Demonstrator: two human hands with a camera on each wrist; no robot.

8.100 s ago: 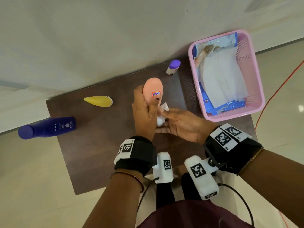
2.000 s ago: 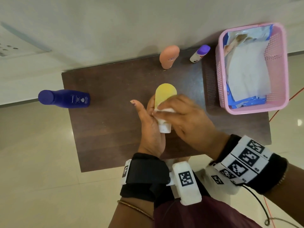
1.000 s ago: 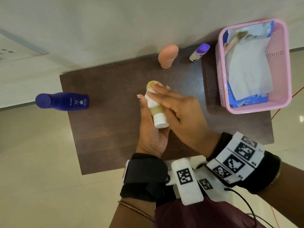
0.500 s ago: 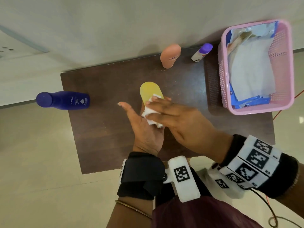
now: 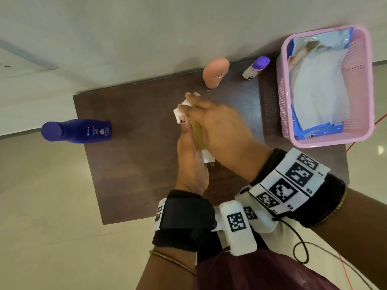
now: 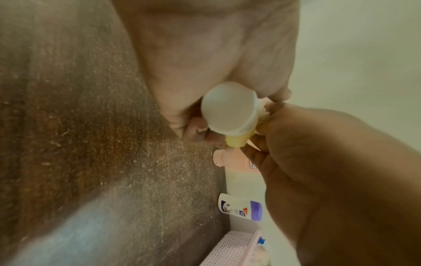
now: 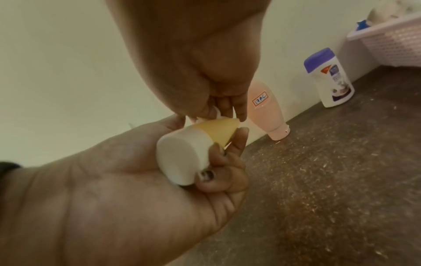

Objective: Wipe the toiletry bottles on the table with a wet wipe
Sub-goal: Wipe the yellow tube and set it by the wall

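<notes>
My left hand (image 5: 190,155) grips a small yellow bottle (image 5: 196,135) by its cap end, held above the middle of the brown table (image 5: 136,174). Its white cap (image 7: 180,154) points back toward me and the left fingers (image 7: 227,172) curl round it. My right hand (image 5: 217,126) lies over the bottle and pinches a white wet wipe (image 5: 180,114) against its far end. In the left wrist view the cap (image 6: 227,106) and a strip of yellow body (image 6: 237,141) show between both hands. Most of the bottle is hidden under the right hand.
A dark blue bottle (image 5: 77,130) stands at the table's left edge. A pink bottle (image 5: 215,73) and a small white bottle with a purple cap (image 5: 255,68) stand by the wall. A pink basket (image 5: 326,143) with wipe packs fills the right end.
My right hand has slid the wipe from the bottle's cap end out to its far tip. The left thumb, spread before, now lies along the bottle.
</notes>
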